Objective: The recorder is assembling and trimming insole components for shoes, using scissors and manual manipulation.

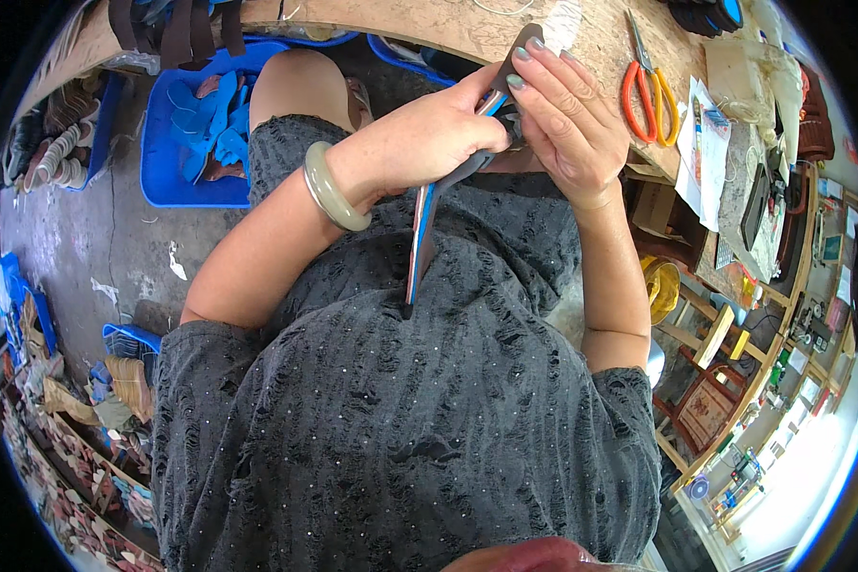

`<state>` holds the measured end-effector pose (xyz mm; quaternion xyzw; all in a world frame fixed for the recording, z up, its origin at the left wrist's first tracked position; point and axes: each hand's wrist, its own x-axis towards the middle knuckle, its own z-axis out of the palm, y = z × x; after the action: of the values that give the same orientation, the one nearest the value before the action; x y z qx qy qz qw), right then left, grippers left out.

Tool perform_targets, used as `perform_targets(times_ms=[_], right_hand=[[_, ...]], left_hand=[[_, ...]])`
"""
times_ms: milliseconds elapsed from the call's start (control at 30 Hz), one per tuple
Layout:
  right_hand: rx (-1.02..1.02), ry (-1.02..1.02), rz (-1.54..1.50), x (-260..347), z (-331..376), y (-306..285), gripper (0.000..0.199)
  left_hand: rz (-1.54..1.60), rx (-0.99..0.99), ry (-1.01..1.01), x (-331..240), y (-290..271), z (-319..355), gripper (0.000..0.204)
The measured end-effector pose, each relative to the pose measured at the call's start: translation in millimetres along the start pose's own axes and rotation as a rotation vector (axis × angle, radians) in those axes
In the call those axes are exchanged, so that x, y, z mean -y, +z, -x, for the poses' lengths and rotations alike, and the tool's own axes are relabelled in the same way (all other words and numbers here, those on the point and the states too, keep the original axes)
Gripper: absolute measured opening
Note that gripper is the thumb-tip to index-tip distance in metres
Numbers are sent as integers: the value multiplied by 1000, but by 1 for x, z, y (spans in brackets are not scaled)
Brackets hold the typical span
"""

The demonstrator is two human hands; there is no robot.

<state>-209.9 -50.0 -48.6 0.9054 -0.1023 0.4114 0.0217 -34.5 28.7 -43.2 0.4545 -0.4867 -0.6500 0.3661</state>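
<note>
My left hand (431,133), with a pale bangle on its wrist, is closed around a dark shoe sole (425,224). The sole is held on edge above my lap, and its side shows blue, white and brown layers. One end points down toward my shirt; the other rises toward the table edge. Against that upper end rests my right hand (572,124), its fingers stretched out and lying flat along the sole. My left fingers and palm hide the sole's middle.
Ahead is a wooden worktable (429,24), with scissors (645,69) with orange and yellow handles and white papers (701,176) at its right. Dark strips (186,33) hang over its left edge. A blue basin (195,195) of blue sole-shaped pieces stands on the floor at left.
</note>
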Motion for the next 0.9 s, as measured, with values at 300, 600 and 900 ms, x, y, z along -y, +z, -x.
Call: perform_targets(times_ms=[300,600,900], right_hand=[[128,32,-37,7,-8,-11,34],[410,-86,-244,-16,-63,-49,32],[600,-107,-262,-15,-93,-65,19]], left_hand=[[-39,-25,48,4,-3,-2,67],[-299,0,35,-16,-4,-4,69],[-369,30,1,-31,-1,0,60]])
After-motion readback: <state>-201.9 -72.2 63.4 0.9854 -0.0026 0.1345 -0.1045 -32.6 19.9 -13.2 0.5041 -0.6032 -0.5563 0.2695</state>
